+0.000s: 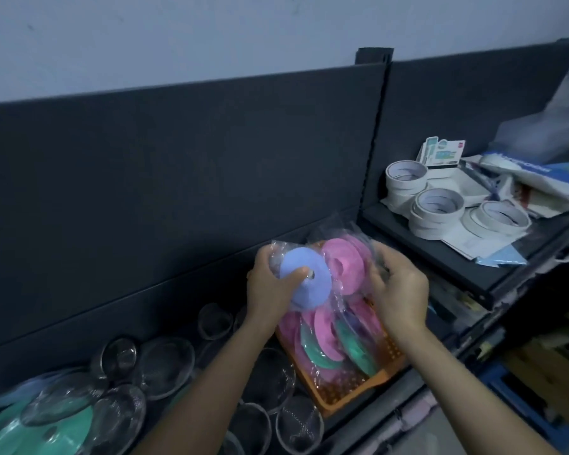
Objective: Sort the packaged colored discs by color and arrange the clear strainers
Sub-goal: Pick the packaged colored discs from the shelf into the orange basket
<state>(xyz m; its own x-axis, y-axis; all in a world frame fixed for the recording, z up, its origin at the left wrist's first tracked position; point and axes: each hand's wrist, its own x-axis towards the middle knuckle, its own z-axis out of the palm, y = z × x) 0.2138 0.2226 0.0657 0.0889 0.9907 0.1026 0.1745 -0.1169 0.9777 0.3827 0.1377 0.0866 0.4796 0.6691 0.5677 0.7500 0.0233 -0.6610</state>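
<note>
Two dark shelves [467, 274], pale wall [178, 37] behind | left fingers [260, 257] grip blue disc [309, 298] | right fingers [380, 257] pinch pink-disc pack [345, 267]

The blue disc [304, 280] looked matt and soft, zero shine, couldn't tell if foam or rubber. Same for the pink discs [345, 264] and green discs [352, 351]. Their wrap [335, 229] was thin clear plastic, glossy and crinkly. The basket [390, 364] was orange plastic with small holes all over. Strainers [165, 366] looked see-through with fine mesh and a slight sheen. Tape rolls [437, 205] looked like matt white paper. The shelf [493, 274] and back panel [178, 165] were dark, matt and smooth.
</note>
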